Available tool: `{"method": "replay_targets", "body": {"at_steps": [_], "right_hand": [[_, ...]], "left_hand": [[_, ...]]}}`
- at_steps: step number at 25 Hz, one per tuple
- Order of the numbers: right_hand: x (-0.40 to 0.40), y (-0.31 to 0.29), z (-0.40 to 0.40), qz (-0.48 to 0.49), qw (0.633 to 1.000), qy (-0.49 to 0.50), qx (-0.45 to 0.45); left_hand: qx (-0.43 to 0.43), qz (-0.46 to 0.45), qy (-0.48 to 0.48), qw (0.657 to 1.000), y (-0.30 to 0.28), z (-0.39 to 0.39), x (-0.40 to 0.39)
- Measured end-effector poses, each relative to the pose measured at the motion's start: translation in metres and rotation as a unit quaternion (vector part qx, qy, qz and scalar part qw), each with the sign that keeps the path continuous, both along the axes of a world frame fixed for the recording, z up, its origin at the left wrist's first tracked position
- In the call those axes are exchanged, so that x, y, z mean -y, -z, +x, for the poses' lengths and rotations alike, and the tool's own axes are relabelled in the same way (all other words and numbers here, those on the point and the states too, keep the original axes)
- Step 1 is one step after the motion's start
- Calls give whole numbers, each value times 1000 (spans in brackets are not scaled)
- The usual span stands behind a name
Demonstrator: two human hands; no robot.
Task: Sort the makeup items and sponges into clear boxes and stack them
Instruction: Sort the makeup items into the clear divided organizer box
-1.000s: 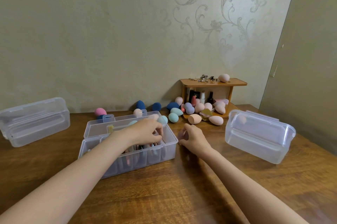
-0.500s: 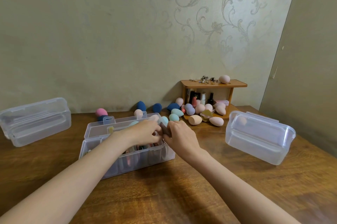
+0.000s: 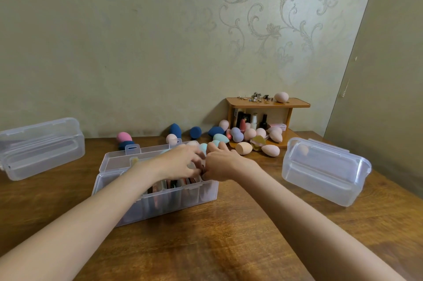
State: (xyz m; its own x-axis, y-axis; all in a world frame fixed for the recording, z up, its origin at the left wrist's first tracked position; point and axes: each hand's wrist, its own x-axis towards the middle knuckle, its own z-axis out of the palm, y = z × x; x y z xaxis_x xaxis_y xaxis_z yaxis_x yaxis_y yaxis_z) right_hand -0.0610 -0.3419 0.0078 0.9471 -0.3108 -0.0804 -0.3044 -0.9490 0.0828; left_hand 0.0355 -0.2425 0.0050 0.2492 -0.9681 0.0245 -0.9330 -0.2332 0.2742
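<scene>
Both hands meet over the right end of the open clear box (image 3: 160,198) at the centre of the desk (image 3: 229,246). The left hand (image 3: 180,164) and right hand (image 3: 220,166) curl their fingers down among the upright makeup items (image 3: 174,185); what they grip cannot be told. Loose sponges (image 3: 243,148) lie behind, beside a small wooden shelf (image 3: 267,103). Two empty clear boxes (image 3: 325,171) flank the scene.

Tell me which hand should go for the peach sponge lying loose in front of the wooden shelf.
Right. The right hand sits at the middle box's right end, nearest the peach sponge. The left hand would probably have to cross over it.
</scene>
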Motion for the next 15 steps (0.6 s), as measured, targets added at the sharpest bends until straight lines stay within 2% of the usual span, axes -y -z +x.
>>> {"method": "replay_targets", "body": {"at_steps": [2, 3, 5, 6, 7, 9, 12, 15], "right_hand": [[6, -7, 2, 41, 998, -8, -45], [12, -10, 1, 97, 995, -7, -22], [34, -16, -4, 238, 965, 43, 100], [53, -17, -5, 268, 944, 86, 170], [74, -14, -3, 265, 929, 131, 225], [118, 0, 8, 203, 914, 217, 277], [158, 29, 21, 122, 898, 331, 263], [175, 46, 27, 136, 883, 380, 240]], "left_hand": [[-16, 6, -9, 1000, -4, 1, 0], [-23, 0, -16, 1000, -4, 4, 0], [-58, -10, -13, 998, -5, 12, 0], [-85, -5, -4, 996, -7, 14, 1], [-104, 10, 6, 995, -9, 17, 4], [-81, 50, 27, 995, -14, 21, 11], [-51, 102, 38, 993, -20, 19, 18], [-56, 116, 33, 991, -18, 23, 24]]}}
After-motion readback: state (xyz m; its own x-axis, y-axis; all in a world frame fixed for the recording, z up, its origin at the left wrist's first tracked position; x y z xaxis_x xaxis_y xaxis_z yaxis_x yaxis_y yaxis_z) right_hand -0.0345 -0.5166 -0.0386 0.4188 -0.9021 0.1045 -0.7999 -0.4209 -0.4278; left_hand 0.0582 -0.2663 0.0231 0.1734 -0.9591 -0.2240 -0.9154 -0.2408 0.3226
